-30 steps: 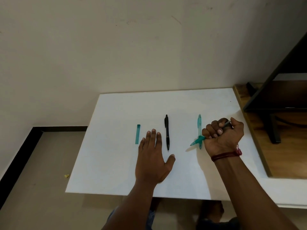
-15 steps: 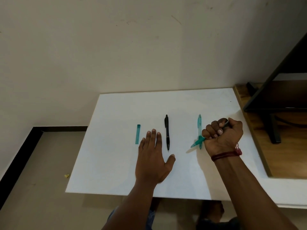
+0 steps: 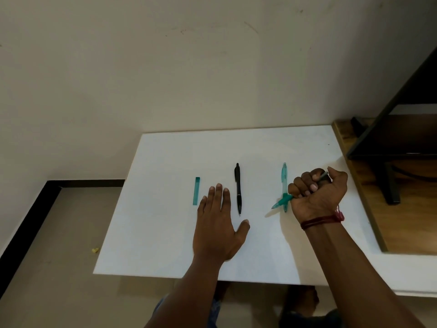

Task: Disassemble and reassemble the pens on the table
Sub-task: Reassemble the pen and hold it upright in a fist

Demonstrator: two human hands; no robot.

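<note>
slim translucent teal pen (image 3: 282, 201) in right hand (image 3: 316, 197)

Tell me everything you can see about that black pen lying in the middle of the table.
The black pen is slim and black all over, and it looks like plastic. It has a clip at its far end and a fine tip pointing toward the person. It seems fully assembled. It lies flat and straight on the white table, just right of the fingers of the flat left hand, which seems not to touch it.
</note>
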